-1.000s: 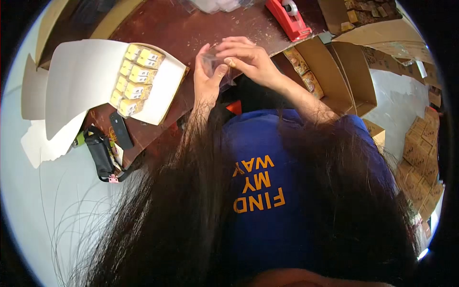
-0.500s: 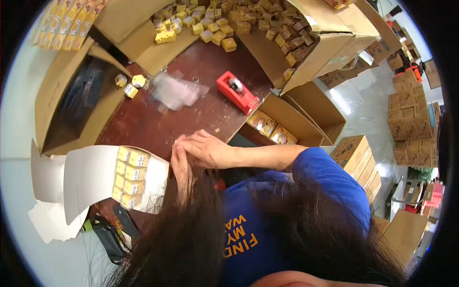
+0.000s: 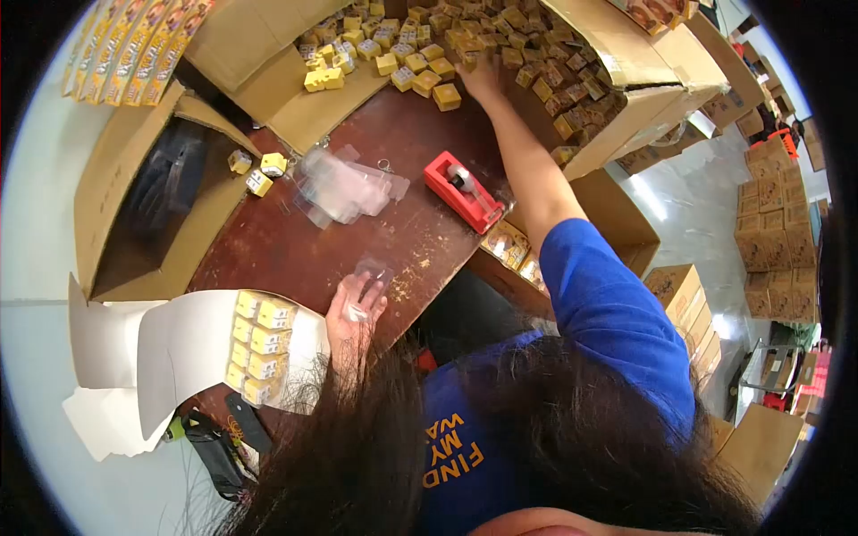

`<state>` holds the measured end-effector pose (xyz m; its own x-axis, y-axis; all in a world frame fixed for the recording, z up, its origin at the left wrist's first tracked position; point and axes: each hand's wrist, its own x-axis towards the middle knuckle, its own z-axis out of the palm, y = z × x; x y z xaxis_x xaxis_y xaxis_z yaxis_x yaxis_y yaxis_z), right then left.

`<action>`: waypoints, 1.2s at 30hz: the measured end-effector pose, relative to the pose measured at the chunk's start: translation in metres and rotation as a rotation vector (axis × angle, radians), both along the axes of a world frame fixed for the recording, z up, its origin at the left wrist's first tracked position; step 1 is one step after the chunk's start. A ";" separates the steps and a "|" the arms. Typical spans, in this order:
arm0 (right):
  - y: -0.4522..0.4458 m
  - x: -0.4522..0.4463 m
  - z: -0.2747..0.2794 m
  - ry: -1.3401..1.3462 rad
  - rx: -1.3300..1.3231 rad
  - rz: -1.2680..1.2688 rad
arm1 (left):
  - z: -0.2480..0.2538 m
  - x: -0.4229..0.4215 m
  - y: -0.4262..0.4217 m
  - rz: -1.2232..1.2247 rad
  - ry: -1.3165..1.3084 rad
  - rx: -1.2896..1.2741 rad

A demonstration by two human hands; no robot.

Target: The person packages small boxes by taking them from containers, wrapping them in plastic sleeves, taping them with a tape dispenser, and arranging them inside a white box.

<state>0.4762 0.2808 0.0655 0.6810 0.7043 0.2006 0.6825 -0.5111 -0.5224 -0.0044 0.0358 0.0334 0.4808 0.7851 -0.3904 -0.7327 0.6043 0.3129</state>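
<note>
In the head view, the step in hand looks like a reach into stock: the right hand (image 3: 483, 80) is at the heap of small yellow boxes (image 3: 447, 96) in the open carton (image 3: 284, 105) along the far edge of the counter (image 3: 268, 255). Its fingertips are among the boxes, so I cannot tell whether that grip is apart or closed on one. The left hand (image 3: 347, 330) is palm up over the near edge, its grip apart, with a clear plastic sleeve (image 3: 371, 279) lying across the fingers.

Lifting a box out of that heap calls for the right fingers to close on the sides of just one, clear of its neighbours, while the left palm keeps level so the light sleeve does not slip.

More clear sleeves (image 3: 347, 189) lie loosely piled toward the middle of the counter, and the red tape dispenser (image 3: 460, 198) is near its right edge. Three loose yellow boxes (image 3: 273, 164) sit toward the left edge, beside another open carton (image 3: 192, 210). At the near left corner, an open white box (image 3: 308, 347) holds yellow packs (image 3: 268, 341) in two rows.
</note>
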 end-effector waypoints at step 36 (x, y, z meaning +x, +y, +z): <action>-0.261 -0.213 -0.044 0.310 0.281 1.033 | 0.023 0.000 -0.047 0.270 0.257 0.204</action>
<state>0.2629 0.0198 0.0215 -0.1580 0.9176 0.3647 0.5316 0.3903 -0.7517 -0.0040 -0.0109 0.0561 0.1548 0.9432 -0.2940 -0.7385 0.3081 0.5997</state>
